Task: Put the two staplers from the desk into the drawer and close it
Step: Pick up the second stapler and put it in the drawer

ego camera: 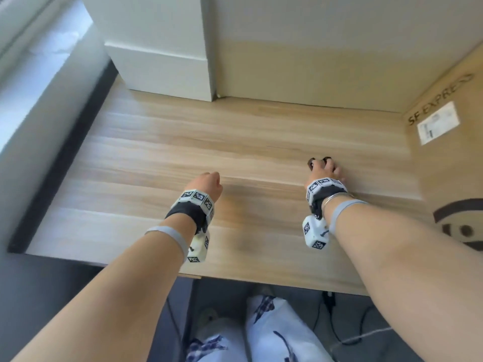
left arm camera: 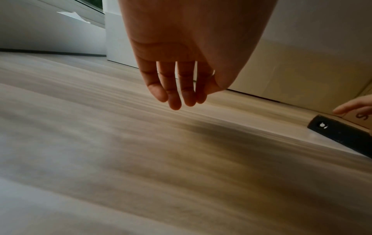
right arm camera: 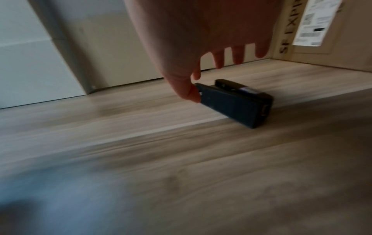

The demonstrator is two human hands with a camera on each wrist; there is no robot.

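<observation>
A black stapler (right arm camera: 231,103) lies tilted on the wooden desk (ego camera: 183,152), right of centre. My right hand (right arm camera: 194,85) reaches over it; thumb and forefinger pinch its near end and the other fingers stretch out past it. In the head view only dark bits of the stapler (ego camera: 311,163) show between the fingers of the right hand (ego camera: 325,171). My left hand (ego camera: 206,185) hovers over bare desk to the left, holding nothing. In the left wrist view its fingers (left arm camera: 175,95) hang loose and the stapler (left arm camera: 342,135) sits at the far right. Only one stapler shows, and no drawer is in view.
A brown SF Express cardboard box (ego camera: 449,152) stands along the desk's right side, close to the stapler. A white box (ego camera: 162,56) and a cream panel (ego camera: 313,48) close off the back. The desk's front edge (ego camera: 261,279) is near my legs, with cables on the floor.
</observation>
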